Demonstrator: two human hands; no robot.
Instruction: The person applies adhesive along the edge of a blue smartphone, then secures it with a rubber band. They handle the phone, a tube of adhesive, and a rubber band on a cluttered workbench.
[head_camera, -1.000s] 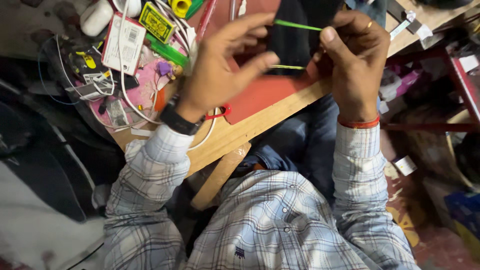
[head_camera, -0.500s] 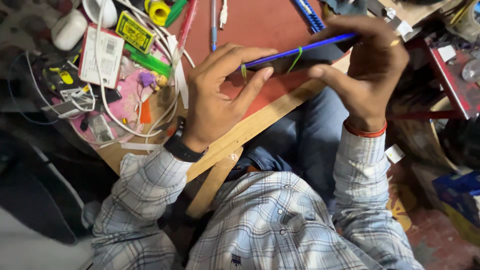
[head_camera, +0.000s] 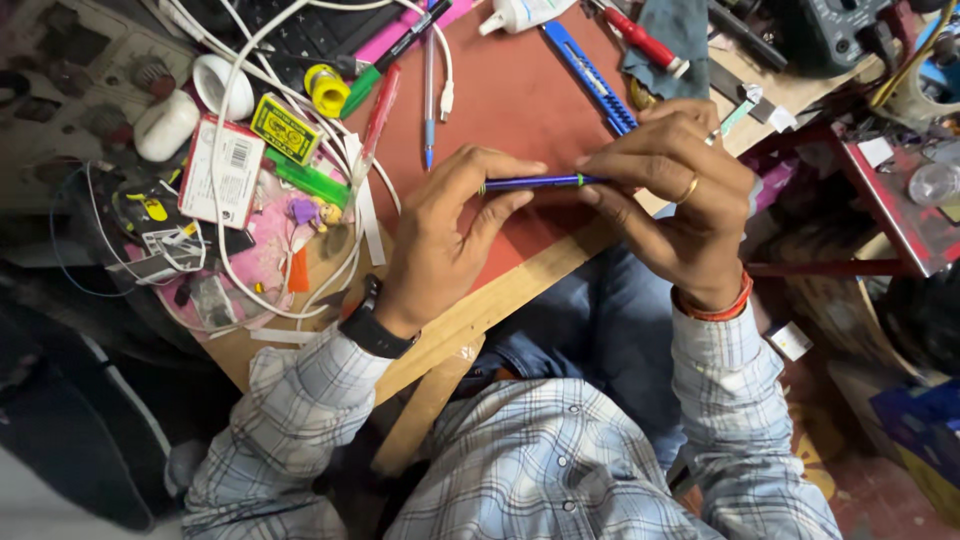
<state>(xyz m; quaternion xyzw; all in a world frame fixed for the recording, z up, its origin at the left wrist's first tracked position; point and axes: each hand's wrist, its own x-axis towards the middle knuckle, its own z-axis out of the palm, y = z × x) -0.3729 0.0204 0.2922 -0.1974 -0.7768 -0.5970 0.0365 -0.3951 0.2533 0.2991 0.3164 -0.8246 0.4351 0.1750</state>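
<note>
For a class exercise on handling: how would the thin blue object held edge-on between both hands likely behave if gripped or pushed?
The thin blue object looks flat and stiff, spanning between left hand and right hand without sagging. Its glossy edge suggests it may be slippery. Being flat, it would probably slide rather than roll.

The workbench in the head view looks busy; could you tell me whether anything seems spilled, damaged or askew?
Nothing looks spilled or broken. The red mat is crowded at its left edge with tangled white cables looping over small boxes and tools. Both hands, left hand and right hand, pinch a thin blue-edged item edge-on above the mat.

Two hands (head_camera: 440, 250), one blue phone (head_camera: 535, 183)
</note>
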